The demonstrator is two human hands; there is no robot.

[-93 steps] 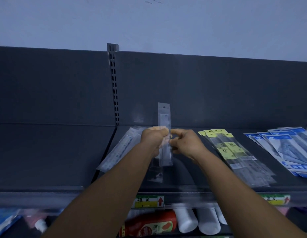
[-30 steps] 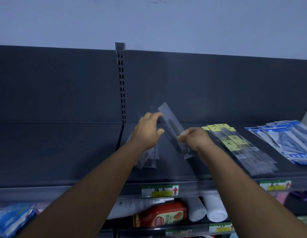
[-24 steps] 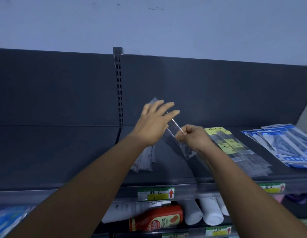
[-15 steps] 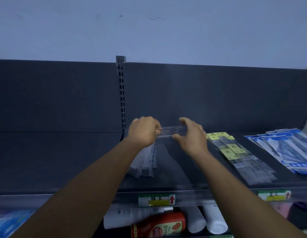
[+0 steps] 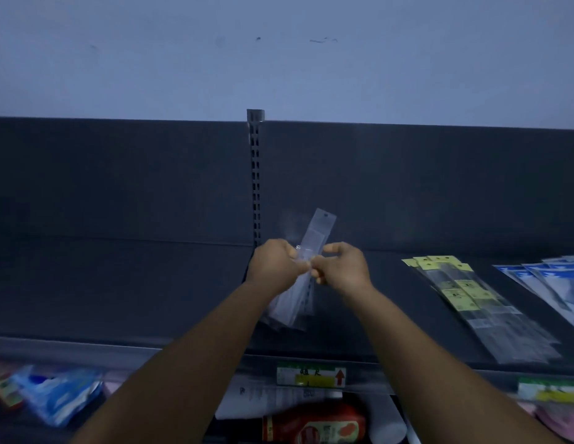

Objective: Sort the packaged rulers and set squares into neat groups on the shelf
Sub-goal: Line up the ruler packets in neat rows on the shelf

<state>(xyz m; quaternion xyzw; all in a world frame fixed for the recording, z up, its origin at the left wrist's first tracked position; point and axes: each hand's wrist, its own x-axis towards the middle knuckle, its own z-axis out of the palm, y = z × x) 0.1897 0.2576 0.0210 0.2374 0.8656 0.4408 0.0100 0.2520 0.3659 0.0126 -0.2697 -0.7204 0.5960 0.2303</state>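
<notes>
Both hands hold a clear packaged ruler (image 5: 316,238) upright and tilted right above the dark shelf (image 5: 119,290). My left hand (image 5: 274,262) pinches its left edge and my right hand (image 5: 341,264) pinches its right edge at mid-length. Below the hands, a small pile of clear ruler packs (image 5: 292,307) lies on the shelf, partly hidden by my left forearm. A fanned row of rulers with yellow headers (image 5: 465,293) lies to the right. Blue-and-white set square packs (image 5: 555,283) lie at the far right.
A slotted upright (image 5: 255,174) splits the dark back panel. Price labels (image 5: 311,374) sit on the shelf's front rail. The lower shelf holds a red bottle (image 5: 314,426), white rolls (image 5: 386,423) and blue packets (image 5: 58,392).
The ruler pack went from held flat and level between both hands to upright and tilted right. My hands have closed in together at its middle.
</notes>
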